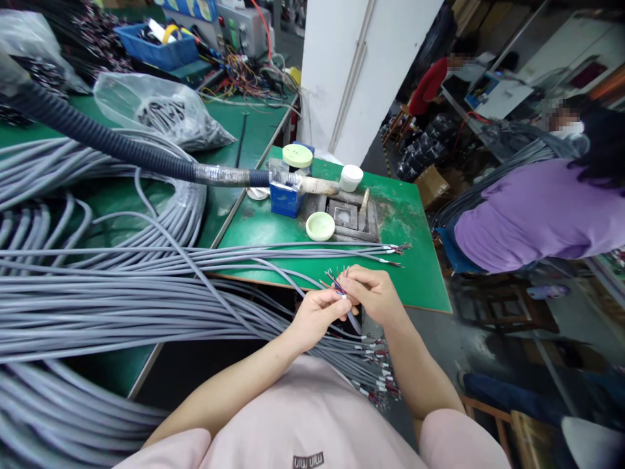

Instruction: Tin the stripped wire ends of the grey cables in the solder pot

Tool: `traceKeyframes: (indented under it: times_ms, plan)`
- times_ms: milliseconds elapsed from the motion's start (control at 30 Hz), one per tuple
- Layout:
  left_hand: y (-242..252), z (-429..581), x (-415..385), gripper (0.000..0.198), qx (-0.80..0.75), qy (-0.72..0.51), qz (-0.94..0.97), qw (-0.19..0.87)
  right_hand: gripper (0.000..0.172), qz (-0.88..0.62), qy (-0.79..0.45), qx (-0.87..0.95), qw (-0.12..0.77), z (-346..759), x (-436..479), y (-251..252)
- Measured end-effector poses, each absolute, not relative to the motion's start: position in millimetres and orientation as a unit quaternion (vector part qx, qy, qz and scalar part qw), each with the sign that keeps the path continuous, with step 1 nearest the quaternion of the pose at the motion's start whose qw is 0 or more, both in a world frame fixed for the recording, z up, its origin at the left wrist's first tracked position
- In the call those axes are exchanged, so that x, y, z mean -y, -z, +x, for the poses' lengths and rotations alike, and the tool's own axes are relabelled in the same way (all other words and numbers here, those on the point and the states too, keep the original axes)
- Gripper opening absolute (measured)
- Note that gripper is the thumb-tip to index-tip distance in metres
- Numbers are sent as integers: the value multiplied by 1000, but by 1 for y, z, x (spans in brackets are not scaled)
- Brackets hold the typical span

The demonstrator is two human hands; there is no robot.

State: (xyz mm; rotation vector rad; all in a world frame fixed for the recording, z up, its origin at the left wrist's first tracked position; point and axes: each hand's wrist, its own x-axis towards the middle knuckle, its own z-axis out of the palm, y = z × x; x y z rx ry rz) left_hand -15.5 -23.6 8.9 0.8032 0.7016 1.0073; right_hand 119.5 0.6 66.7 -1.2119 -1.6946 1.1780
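Close in front of my body, my left hand (316,317) is closed on the end of a grey cable (352,320), thumb and forefinger pinching near its white band. My right hand (371,292) has its fingers closed on the thin coloured wires (334,281) that fan out of that end. The wire tips point up and away from me. Just beyond my hands, a few grey cables (303,251) lie across the green table with stripped ends. Below my hands hangs a bundle of cable ends (375,371) with white bands and dark red wires.
A solder pot (344,213) is set in the table, beside a pale green dish (320,226), a white jar (351,177) and a blue box (287,198). A black hose (112,146) crosses from the left above coiled grey cable (180,208). A person in purple (541,215) sits at right.
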Motion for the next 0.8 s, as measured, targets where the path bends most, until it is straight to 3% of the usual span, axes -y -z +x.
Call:
traceKeyframes:
  times_ms: [533,600,733,800]
  plan:
    - [-11,-16,23,39,-338,-468,412,705,39,-459,-439,664,395,119,-1,-63]
    - [-12,-16,23,37,-340,-475,431,687,34,-459,-435,661,404,120,0,-60]
    - [-17,-18,25,30,-335,-509,493,620,7,-434,-413,657,457,123,1,-53]
    - [-20,-18,25,28,-338,-524,528,576,9,-410,-402,659,485,125,1,-52]
